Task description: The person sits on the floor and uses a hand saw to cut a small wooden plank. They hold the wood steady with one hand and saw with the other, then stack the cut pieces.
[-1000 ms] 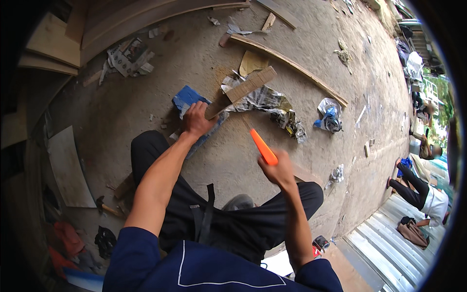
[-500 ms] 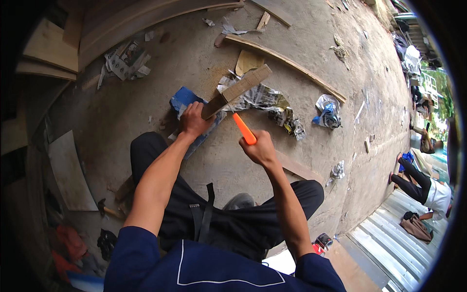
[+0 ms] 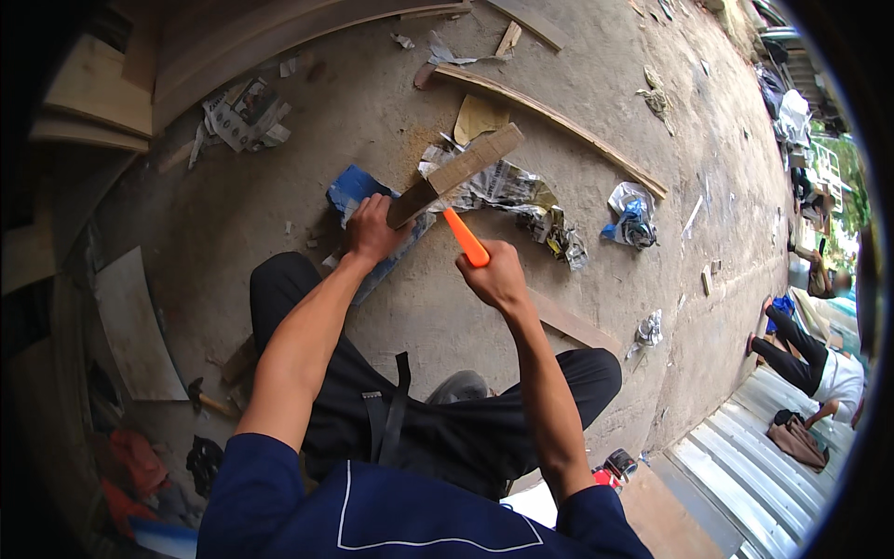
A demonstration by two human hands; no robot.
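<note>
While a hammer lies on the ground at eight o'clock, a flat wooden piece is gripped at its lower end by the closed fingers of the left hand, over crumpled newspaper. Just beside it, toward three o'clock, an orange handle is clasped in the right hand.

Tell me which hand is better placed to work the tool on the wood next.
Right, probably. The right hand grips the orange handle tipped at the wooden strip; the left hand is busy holding that strip.
</note>
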